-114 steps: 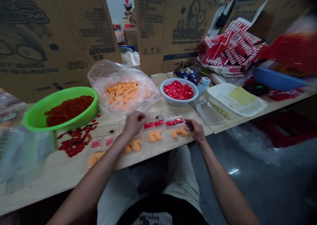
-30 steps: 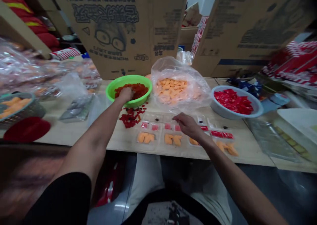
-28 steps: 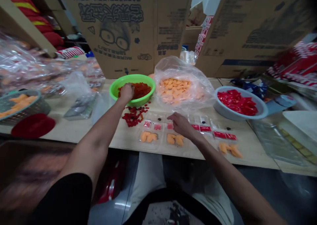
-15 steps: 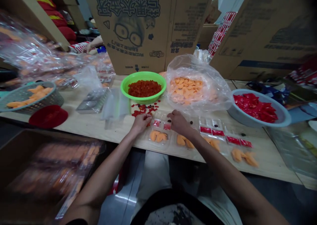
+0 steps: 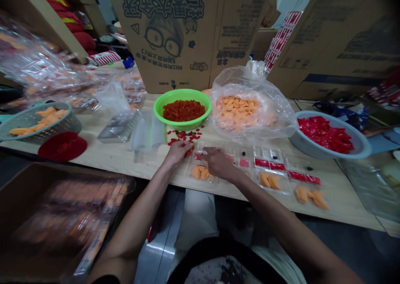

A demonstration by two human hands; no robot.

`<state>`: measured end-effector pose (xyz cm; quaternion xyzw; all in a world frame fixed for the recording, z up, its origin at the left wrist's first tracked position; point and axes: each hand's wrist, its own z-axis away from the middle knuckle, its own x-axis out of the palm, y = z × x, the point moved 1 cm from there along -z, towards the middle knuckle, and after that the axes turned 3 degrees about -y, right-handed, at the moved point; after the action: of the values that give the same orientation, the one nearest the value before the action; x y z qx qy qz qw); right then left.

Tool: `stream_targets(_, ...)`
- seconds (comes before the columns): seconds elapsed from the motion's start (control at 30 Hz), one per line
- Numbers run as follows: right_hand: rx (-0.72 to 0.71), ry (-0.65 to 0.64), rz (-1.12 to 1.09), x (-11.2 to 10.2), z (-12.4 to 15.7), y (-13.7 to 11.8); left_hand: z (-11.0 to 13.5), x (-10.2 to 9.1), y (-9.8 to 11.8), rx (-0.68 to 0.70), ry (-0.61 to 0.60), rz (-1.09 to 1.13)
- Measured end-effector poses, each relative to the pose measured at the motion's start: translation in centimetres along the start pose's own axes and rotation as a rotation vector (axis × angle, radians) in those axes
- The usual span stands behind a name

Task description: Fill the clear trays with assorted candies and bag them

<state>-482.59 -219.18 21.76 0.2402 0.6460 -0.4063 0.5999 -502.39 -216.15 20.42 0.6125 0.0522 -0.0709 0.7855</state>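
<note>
My left hand (image 5: 178, 150) rests curled at the left end of a row of clear compartment trays (image 5: 250, 167), holding small red pieces taken from the green bowl (image 5: 182, 108). My right hand (image 5: 217, 163) lies over the leftmost tray, fingers pointing left toward the left hand, pinching at a compartment. The trays hold orange slices (image 5: 268, 180) in the front cells and red packets (image 5: 268, 164) in the back cells. Loose red pieces (image 5: 181, 135) lie scattered in front of the green bowl.
A clear bag of orange slices (image 5: 242, 109) sits behind the trays, a white bowl of red packets (image 5: 328, 133) at right. At left are a grey basket (image 5: 34, 121), a red lid (image 5: 62, 146), stacked clear trays (image 5: 118, 125) and a box of filled packs (image 5: 62, 217). Cardboard boxes (image 5: 175, 29) wall the back.
My left hand left the green bowl and came down to the leftmost tray with red pieces. My right hand slid left along the trays to meet it.
</note>
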Motion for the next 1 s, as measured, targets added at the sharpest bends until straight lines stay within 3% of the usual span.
stream_targets(0.13, 0.28, 0.027, -0.075, -0.7, -0.9, 0.3, -0.9, -0.2, -0.9, 0.145, 0.031, -0.247)
stream_targets(0.3, 0.281, 0.061, 0.015, 0.4, -1.8, -2.5, 0.7, 0.1, -2.1, 0.151, -0.103, -0.406)
stream_targets(0.47, 0.337, 0.155, 0.023, 1.8, -3.1, -3.7, 1.4, 0.5, -2.0, 0.147, -0.116, -0.462)
stream_targets(0.67, 0.259, 0.064, 0.076, 1.0, -3.2, -2.7, 1.2, 0.3, -2.0, 0.129, -0.112, -0.474)
stream_targets(0.8, 0.201, 0.11, 0.057, 0.4, -2.8, -2.7, 1.3, -0.2, -1.9, 0.059, -0.146, -0.329)
stream_targets(1.0, 0.053, 0.055, 0.004, 1.1, -3.2, -3.0, 1.8, -1.3, -1.3, 0.03, 0.018, -0.098)
